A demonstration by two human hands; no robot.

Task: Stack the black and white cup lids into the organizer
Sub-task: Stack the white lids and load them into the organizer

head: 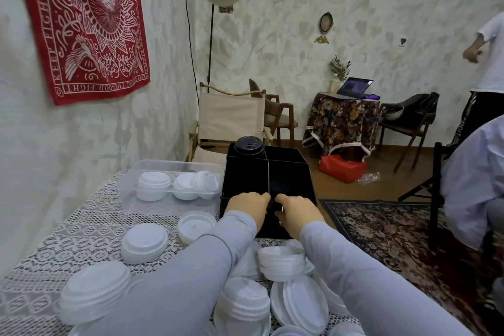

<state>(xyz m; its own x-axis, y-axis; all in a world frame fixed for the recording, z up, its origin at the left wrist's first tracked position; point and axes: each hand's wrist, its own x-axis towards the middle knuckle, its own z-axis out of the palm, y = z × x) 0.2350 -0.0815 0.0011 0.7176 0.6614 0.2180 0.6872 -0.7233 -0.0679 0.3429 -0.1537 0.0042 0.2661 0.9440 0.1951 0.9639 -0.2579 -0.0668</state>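
1. Fingers (260,197) of left hand (246,203) and right hand (296,209) curled side by side over the front rim of the black organizer (297,177). Tips hidden inside, so can't tell if holding anything.
2. Black lids (248,146) stacked in the back-left compartment, poking above the rim.
3. White lids (144,241) in loose stacks all over the lace-covered table (81,226). A few more in a clear tub (152,206) just left of the organizer.

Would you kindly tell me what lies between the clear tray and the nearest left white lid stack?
In the head view, another white lid stack sits on the lace cloth between them.
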